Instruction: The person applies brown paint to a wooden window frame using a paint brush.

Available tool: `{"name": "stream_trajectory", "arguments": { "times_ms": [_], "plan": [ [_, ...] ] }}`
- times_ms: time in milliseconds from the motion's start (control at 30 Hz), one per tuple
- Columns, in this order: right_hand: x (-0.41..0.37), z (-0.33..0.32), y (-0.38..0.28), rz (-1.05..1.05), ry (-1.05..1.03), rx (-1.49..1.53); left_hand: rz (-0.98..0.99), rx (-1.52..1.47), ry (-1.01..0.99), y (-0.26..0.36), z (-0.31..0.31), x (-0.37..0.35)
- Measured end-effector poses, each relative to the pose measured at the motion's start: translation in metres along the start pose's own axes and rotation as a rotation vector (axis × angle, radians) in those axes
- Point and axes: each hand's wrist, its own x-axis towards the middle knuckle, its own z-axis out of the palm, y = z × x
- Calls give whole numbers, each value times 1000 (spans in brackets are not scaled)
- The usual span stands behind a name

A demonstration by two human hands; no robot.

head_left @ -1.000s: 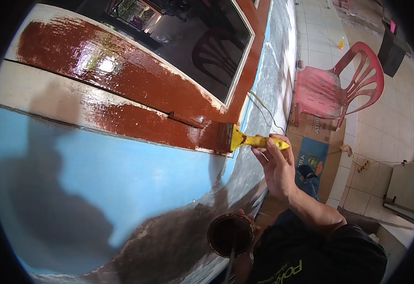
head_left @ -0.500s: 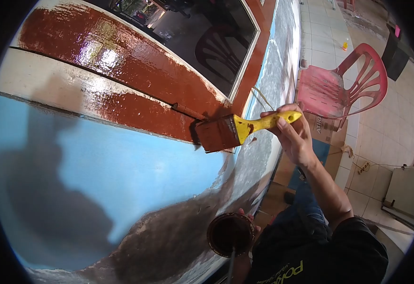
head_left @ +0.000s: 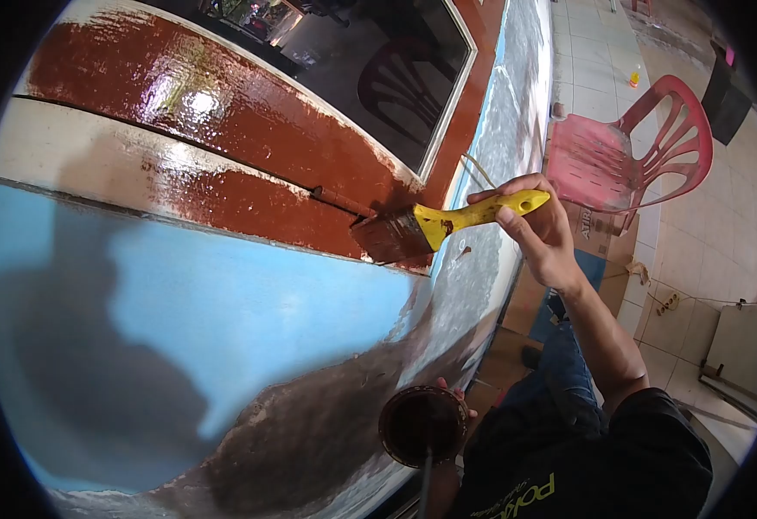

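My right hand (head_left: 538,229) is closed around the yellow handle of a wide paintbrush (head_left: 434,229). Its bristles, coated in reddish-brown paint, press on the right end of the window's lower wooden frame (head_left: 257,203). Fresh glossy brown covers much of that frame, while its left part (head_left: 76,143) is still pale cream. Down low, my left hand (head_left: 460,402) grips a round paint container (head_left: 421,428) from its far side; only some fingertips show. Dark paint is inside the container, and a thin stick (head_left: 428,476) leans out over its rim.
Below the frame runs a light blue wall (head_left: 309,303) with a bare grey cement patch (head_left: 309,424). Dark window glass (head_left: 378,78) lies above. A red plastic chair (head_left: 599,164) stands on the tiled floor at right, near flattened cardboard (head_left: 590,229) and a cable.
The paintbrush has shifted slightly left and tilted, its bristles now bent against the frame's lower edge. The left hand and the container have hardly moved.
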Motion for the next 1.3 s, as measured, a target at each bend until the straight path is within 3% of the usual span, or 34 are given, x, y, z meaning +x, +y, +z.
{"name": "stream_trajectory", "arguments": {
  "times_ms": [200,433,567,633,767,933,1067,1300],
  "plan": [
    [-4,0,-11,-20,7,60,-26,-70,67,0,0,1],
    [-13,5,-11,-82,56,-172,-40,-5,-27,-6,5,8],
    [-13,8,-13,20,11,-22,5,-28,-12,-13,9,5],
    [-15,7,-15,-38,11,-209,-41,-60,66,-6,5,6],
    [-21,2,-47,-116,27,-320,59,54,-71,-25,14,15],
    [-41,-10,-94,-80,50,-437,154,212,-75,-25,13,21],
    [-50,-18,-119,-129,23,-307,238,287,-80,-30,7,26],
    [-35,-12,-152,82,-249,-271,296,132,-108,-47,-4,37]
  ]
}}
